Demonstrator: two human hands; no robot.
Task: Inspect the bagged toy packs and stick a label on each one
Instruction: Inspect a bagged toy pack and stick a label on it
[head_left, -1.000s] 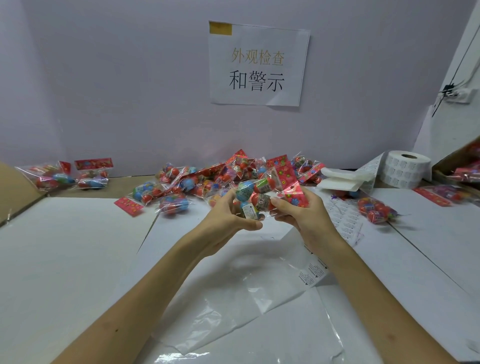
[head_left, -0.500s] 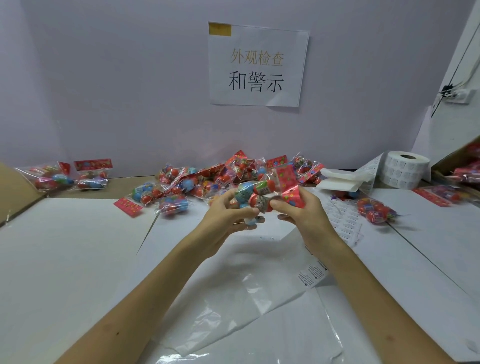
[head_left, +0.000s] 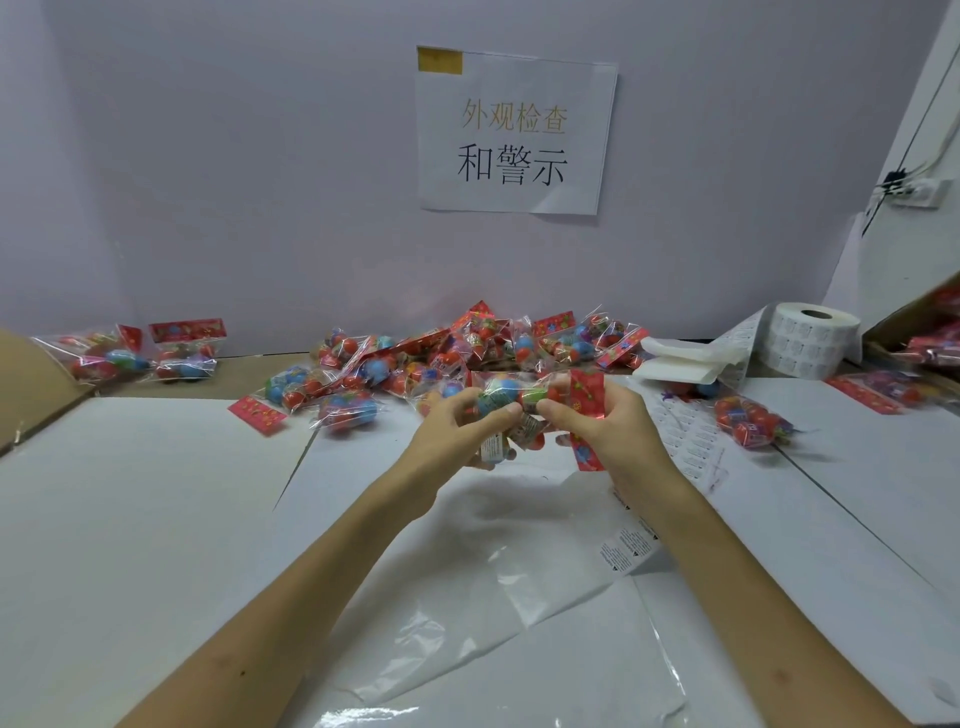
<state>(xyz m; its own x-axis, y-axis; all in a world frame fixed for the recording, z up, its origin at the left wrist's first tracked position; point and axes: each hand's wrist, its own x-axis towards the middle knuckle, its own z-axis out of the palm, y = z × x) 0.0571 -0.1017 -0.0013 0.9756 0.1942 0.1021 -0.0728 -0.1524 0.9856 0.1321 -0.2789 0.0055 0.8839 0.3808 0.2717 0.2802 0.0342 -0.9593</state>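
Both hands hold one clear toy pack (head_left: 511, 397) of red, blue and green balls above the table, lying sideways. My left hand (head_left: 457, 434) grips its ball end. My right hand (head_left: 605, 428) grips the end with the red header card (head_left: 587, 402). A pile of similar toy packs (head_left: 452, 353) lies just behind my hands against the wall. The label roll (head_left: 810, 343) stands at the back right. A sheet of small labels (head_left: 685, 434) lies flat to the right of my right hand.
Two packs (head_left: 140, 353) lie apart at the far left by a cardboard flap (head_left: 31, 384). One pack (head_left: 750, 418) lies alone on the right. A box with more packs (head_left: 930, 338) is at the right edge. Clear plastic sheeting (head_left: 493, 577) covers the near table.
The held pack has been turned in both hands: its red header card has swung round to the right and now hangs over my right fingers. Both hands stay in about the same place.
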